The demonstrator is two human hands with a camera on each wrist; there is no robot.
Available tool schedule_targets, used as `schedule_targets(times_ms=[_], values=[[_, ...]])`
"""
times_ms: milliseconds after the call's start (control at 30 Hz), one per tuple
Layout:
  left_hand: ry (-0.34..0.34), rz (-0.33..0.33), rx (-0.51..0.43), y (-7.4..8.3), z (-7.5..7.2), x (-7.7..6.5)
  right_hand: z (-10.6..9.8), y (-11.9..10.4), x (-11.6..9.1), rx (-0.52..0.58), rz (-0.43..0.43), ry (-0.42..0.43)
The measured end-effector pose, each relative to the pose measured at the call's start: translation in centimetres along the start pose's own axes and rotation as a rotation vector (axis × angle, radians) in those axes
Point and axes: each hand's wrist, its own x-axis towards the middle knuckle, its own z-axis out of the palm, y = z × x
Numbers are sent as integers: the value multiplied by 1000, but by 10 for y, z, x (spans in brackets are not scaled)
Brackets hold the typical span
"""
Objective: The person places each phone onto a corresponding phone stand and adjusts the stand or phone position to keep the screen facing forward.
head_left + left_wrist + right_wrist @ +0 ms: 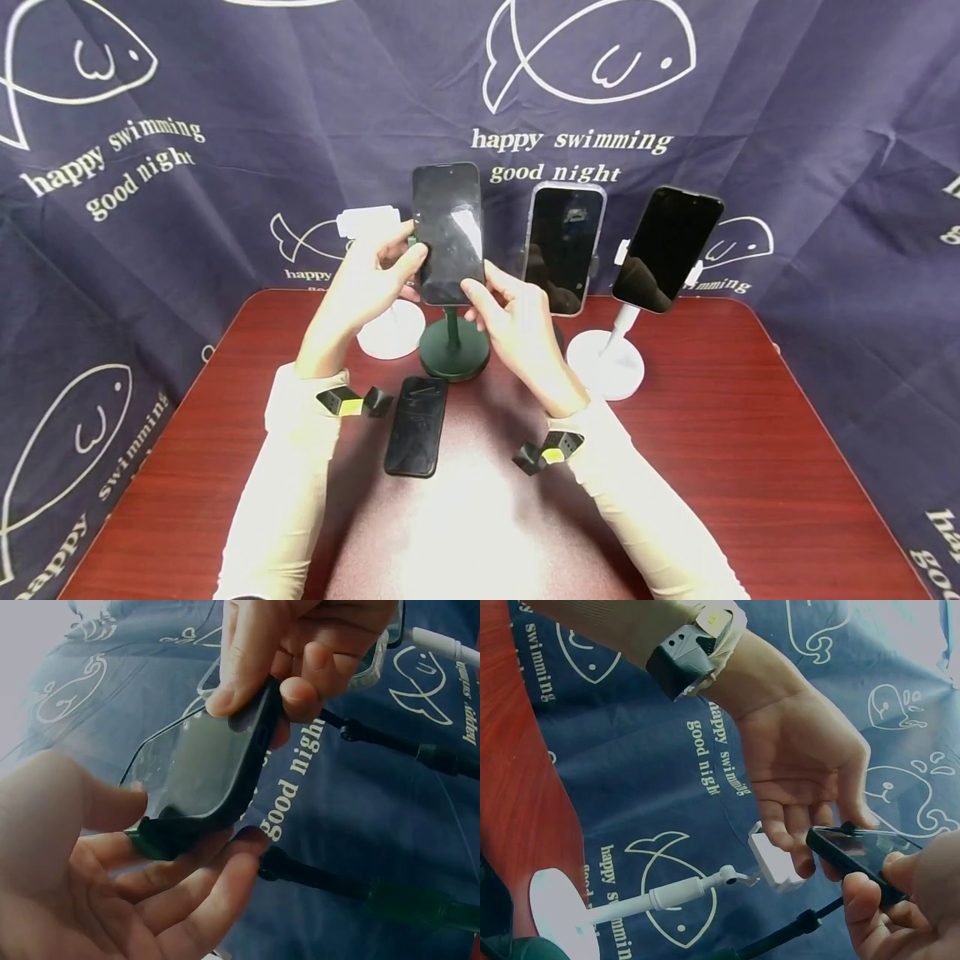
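Note:
A black smartphone (448, 233) is upright at the head of a dark green phone stand (454, 354). My left hand (367, 279) holds its left edge, thumb at the front and fingers behind, beside the green clamp (154, 844) that grips that edge in the left wrist view. With thumb and fingers, my right hand (521, 321) pinches the lower right corner of the phone. In the right wrist view the phone (847, 859) is seen edge-on between both hands. The back of the phone is mostly hidden in the head view.
A second smartphone (416, 429) lies flat on the red-brown table (750, 483). To the right, a phone in a clear case (564, 242) and another phone (667, 250) on a white stand (606, 367) stand upright. Behind my left hand is a white stand with an unoccupied holder (367, 222).

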Motion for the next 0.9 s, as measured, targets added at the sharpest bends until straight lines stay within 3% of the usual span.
schedule_targets(times_ms=[167, 300, 433, 667, 800, 900], values=[[37, 32, 57, 1, 4, 4, 1, 2, -1, -37, -35, 7], [107, -7, 50, 5, 7, 3, 2, -2, -2, -114, -59, -11], [127, -59, 38, 10, 10, 2, -2, -5, -3, -192, -63, 13], [72, -85, -68, 11, 10, 3, -4, -10, 2, -190, -147, 103], [31, -69, -121, 9, 9, 3, -4, -9, 7, -230, -209, 118], [23, -61, -139, 9, 8, 2, -4, -9, 13, -187, -213, 112]])
